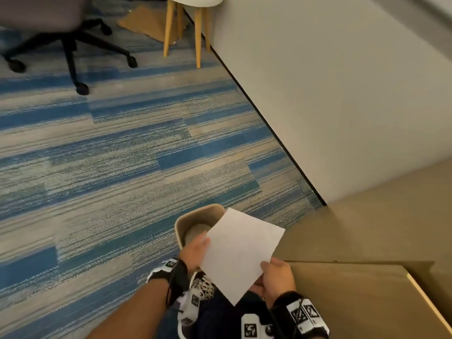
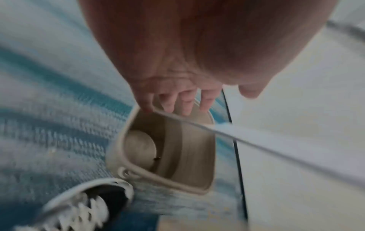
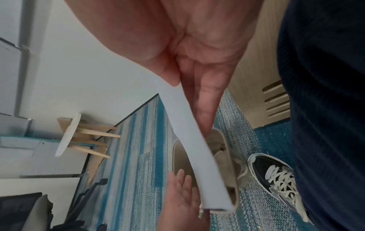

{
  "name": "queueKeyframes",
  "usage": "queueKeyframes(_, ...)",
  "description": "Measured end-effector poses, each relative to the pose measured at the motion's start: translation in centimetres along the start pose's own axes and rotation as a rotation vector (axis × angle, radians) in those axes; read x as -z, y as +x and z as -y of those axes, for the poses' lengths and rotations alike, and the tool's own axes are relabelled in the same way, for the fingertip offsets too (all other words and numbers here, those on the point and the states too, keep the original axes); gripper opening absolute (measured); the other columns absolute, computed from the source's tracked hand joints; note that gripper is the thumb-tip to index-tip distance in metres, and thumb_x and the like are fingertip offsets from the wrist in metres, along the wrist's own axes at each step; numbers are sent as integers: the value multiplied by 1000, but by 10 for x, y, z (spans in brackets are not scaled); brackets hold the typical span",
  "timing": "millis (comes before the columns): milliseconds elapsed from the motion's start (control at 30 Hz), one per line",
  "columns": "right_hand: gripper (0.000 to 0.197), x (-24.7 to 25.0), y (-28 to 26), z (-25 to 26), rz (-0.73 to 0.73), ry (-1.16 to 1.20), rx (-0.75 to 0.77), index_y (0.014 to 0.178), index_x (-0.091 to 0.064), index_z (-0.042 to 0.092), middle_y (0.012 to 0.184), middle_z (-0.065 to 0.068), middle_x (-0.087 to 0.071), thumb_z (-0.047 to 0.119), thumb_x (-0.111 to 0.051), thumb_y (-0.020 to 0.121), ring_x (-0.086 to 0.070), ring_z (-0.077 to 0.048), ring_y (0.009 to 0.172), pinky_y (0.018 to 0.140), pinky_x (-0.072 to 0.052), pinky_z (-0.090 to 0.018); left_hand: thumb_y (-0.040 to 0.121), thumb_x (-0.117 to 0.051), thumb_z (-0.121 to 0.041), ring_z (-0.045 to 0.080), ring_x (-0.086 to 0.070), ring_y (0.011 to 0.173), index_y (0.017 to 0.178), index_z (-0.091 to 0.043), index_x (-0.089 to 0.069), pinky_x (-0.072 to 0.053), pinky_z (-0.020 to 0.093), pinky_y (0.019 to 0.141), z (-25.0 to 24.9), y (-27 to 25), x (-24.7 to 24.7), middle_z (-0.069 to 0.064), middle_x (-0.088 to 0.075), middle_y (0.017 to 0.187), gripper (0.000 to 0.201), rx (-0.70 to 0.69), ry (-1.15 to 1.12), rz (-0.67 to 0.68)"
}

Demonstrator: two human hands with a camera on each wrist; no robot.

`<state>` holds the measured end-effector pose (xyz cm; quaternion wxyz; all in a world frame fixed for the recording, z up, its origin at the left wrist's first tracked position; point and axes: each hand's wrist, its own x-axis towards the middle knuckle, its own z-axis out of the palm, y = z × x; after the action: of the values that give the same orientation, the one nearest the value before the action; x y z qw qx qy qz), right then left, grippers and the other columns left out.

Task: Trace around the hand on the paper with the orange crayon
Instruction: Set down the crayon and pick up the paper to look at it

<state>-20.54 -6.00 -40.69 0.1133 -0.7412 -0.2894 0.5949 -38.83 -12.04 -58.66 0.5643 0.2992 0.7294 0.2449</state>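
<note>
While the person stood on the striped blue carpet (image 1: 102,152), the sheet of paper (image 1: 241,250) was held in the air above a beige bin (image 1: 182,226) that sat on the floor near the base of the wall (image 1: 330,99). The right hand (image 1: 276,277) pinched the near corner of the sheet, thumb on top and fingers underneath; the right wrist view showed the thumb and fingers pressed together on the paper (image 3: 189,140). The left hand (image 1: 195,250) lay against the sheet's left edge with fingers nearly straight and slightly spread, reaching under it, not closed around it. In the left wrist view the fingertips (image 2: 185,106) hung over the bin's rim (image 2: 126,161), with the paper's edge (image 2: 256,143) running across just beside them. A black and white shoe (image 3: 276,175) stood on the carpet next to the bin. To the right, a light wooden counter (image 1: 354,294) showed its near corner. Farther off stood an office chair (image 1: 71,45) and a stool with wooden legs (image 1: 195,25).
</note>
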Motion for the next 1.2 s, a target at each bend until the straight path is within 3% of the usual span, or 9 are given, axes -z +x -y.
queueKeyframes(133, 27, 15, -9, 3, 30, -22, 21, 100, -66, 2, 94, -26, -71, -3, -40, 102, -67, -36, 78, 69, -60, -49, 68, -64, -64, 26, -59, 119, 141, -12, -48, -46, 36, 101, 25, 39, 7, 6, -57, 137, 91, 162, -174, -25)
queueKeyframes(267, 24, 29, -8, -1, -56, -127, 106, 95, -67, -7, 81, -26, -71, -2, -44, 100, -66, -31, 66, 58, -61, -45, 89, -70, -17, 20, -62, 96, 108, -6, -72, -40, 19, 77, 6, 19, 27, 6, -69, 104, 21, 116, -182, -87)
queueKeyframes(367, 22, 30, -8, -7, -71, -160, 113, 96, -64, -14, 86, -33, -70, -1, -46, 98, -66, -35, 72, 78, -56, -65, 91, -68, -14, 15, -59, 90, 103, -5, -73, -38, 17, 74, 9, 13, 26, 5, -68, 97, 16, 93, -215, -143)
queueKeyframes(600, 23, 27, -3, -10, -20, -135, 67, 97, -65, -11, 92, -34, -71, -2, -44, 100, -69, -37, 76, 72, -60, -61, 91, -65, -19, 23, -65, 98, 89, -18, -73, -48, 31, 89, 24, 16, 19, 5, -73, 98, 8, 97, -97, -260)
queueKeyframes(767, 29, 22, 0, -11, -8, -80, 53, 90, -69, -4, 80, -21, -73, -4, -42, 100, -69, -34, 74, 49, -57, -34, 96, -42, -44, 21, -49, 127, 135, -23, -53, -38, 34, 106, 0, -12, 11, 1, -55, 136, 46, -158, 163, -364)
queueKeyframes(933, 29, 8, 0, -13, -31, -44, 72, 87, -67, -3, 65, -15, -67, -4, -42, 100, -61, -25, 47, 37, -47, -25, 97, -15, -64, 6, 6, 150, 156, -33, -10, 9, 31, 119, -36, -80, -15, -17, 0, 164, 67, -753, 485, 92)
queueKeyframes(1000, 30, 7, -2, -11, -47, -48, 61, 80, -63, 0, 56, -12, -59, -5, -41, 99, -51, -19, 33, 31, -38, -20, 91, -3, -70, 14, 7, 151, 154, -38, 0, 9, 43, 118, -2, -74, -17, -18, 12, 162, 72, -573, 670, 161)
queueKeyframes(1100, 30, 10, -5, -9, -44, -60, 60, 76, -61, 1, 59, -15, -59, -5, -42, 99, -52, -23, 45, 33, -39, -22, 64, 16, -89, 31, -2, 151, 157, -31, -8, -7, 60, 116, 48, -55, 3, -5, 3, 165, 112, -66, 636, 34)
queueKeyframes(1200, 26, 12, -1, -13, -65, -60, 53, 83, -64, -2, 72, -20, -63, -4, -43, 99, -60, -30, 61, 36, -44, -25, 70, 11, -88, 21, 9, 151, 158, -27, -1, -2, 53, 120, 36, -54, 1, -5, 11, 163, 108, -246, 467, -10)
